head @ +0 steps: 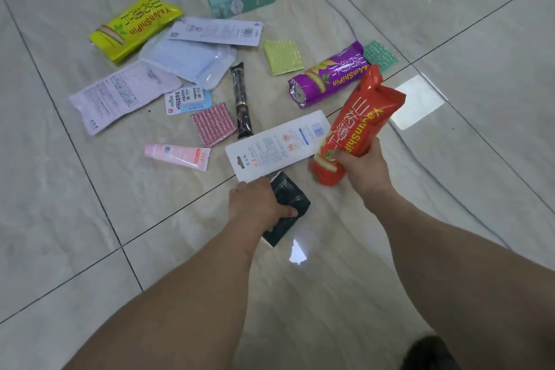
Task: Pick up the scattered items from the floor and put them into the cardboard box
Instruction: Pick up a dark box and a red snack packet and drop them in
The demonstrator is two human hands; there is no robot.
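Left hand (pixel 258 204) gripping black packet (pixel 289 207), right hand (pixel 362 167) gripping red snack pack (pixel 357 126)

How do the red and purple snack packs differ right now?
The red snack pack is lifted, tilted, gripped by the right hand; the purple snack pack lies flat on the floor, untouched. Colours differ. Both are long tubes printed YaJunShiPin.
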